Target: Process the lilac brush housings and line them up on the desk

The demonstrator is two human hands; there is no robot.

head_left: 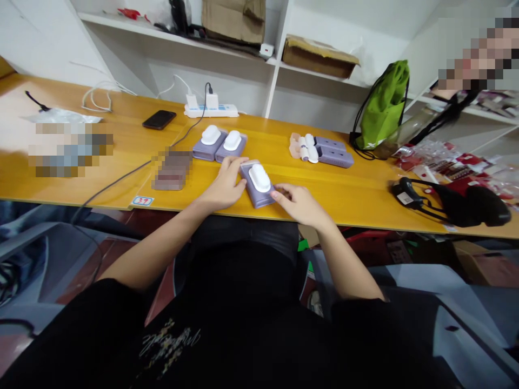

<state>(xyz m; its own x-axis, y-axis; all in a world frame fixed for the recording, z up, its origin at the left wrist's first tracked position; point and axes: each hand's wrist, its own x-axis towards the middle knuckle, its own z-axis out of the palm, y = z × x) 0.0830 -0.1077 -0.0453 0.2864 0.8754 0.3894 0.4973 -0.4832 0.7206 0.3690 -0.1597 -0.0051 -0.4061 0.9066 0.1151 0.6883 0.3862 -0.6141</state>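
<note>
Fingers of the left hand (225, 186) loosely curled, tips pressed against the left edge of a purple box (254, 189) with a white device (259, 178) seated on top. Right hand (298, 202) relaxed, fingertips touching the box's near right corner, not closed around it. Box flat near the front edge of the yellow table (121, 146), lying between both hands. Two matching boxes (219, 145) just behind, side by side.

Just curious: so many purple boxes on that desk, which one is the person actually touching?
The purple box at the desk's near edge, between the left hand and right hand. The others lie farther back, untouched.
</note>
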